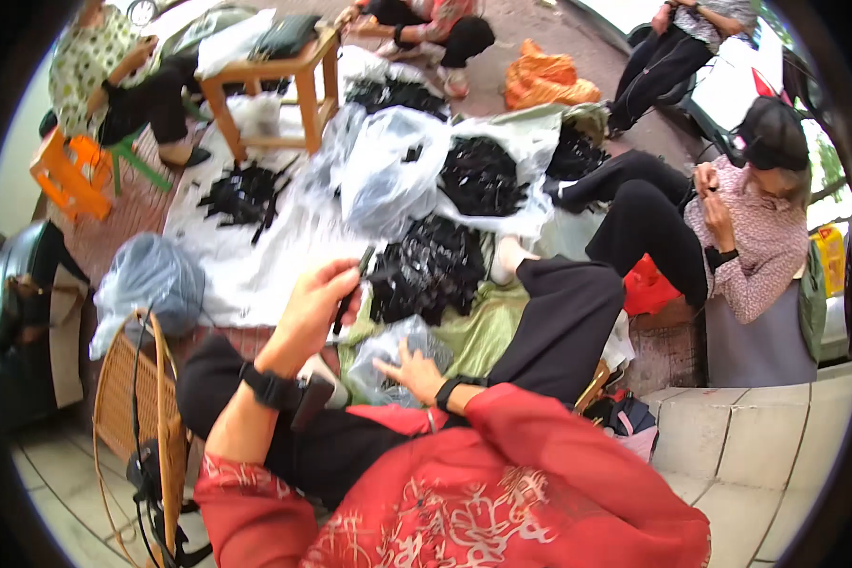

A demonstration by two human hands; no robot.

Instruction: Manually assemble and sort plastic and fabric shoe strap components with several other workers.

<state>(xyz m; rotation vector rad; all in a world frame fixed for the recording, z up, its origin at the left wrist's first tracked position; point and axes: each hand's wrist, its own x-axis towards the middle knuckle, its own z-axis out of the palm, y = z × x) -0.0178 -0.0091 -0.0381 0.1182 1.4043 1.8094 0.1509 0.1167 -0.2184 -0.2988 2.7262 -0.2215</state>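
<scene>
Slantwise, a black strip (pixel 364 262) juts from the left hand (pixel 318 301).

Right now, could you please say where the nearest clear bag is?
In the head view, the clear bag is slightly left of centre, by the right hand, below the black pile.

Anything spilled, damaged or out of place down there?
Nothing clearly stands out. The untidiest spot is the leftmost pile of black strips on the white sheet: its edges are ragged with stray ends. The other piles lie loose too, so it hardly looks like a spill.
</scene>
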